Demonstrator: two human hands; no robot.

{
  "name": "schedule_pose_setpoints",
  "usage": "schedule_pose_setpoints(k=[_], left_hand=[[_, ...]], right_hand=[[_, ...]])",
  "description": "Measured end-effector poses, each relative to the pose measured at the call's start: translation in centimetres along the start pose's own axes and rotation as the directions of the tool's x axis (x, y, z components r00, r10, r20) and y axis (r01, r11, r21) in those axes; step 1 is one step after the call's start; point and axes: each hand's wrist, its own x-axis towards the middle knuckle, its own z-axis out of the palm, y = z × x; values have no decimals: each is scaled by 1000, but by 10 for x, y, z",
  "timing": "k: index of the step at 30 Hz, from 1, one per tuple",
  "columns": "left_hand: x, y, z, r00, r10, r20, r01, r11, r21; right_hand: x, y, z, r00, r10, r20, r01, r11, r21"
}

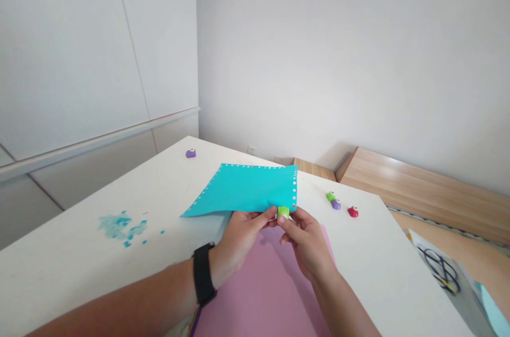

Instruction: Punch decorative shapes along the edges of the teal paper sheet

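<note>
A turquoise sheet of paper (247, 187), with small shapes punched along its left, far and right edges, is held raised above the white table. My left hand (245, 228) pinches its near edge, thumb on top. My right hand (305, 238) grips a small bright green craft punch (282, 212) at the sheet's near right corner, the thumb pressing on it. The punch sits over the paper's edge. Some fingers of both hands are hidden beneath the paper and punch. Under my hands lies a pink sheet or folder (263, 289).
Turquoise paper bits (123, 226) are scattered on the white table (59, 273) at left. A purple punch (190, 153) stands at the far corner. Green (330, 196), purple (336, 204) and red (353, 211) punches lie at right. Dark-framed glasses (442, 270) rest beyond the right edge.
</note>
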Motion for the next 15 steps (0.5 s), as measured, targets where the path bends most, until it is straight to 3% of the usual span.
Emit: schedule_pose_setpoints(k=[15], left_hand=[[-4, 3, 5, 999, 45, 1, -44, 992, 117]], right_hand=[[4, 10, -2, 999, -23, -48, 25, 999, 37]])
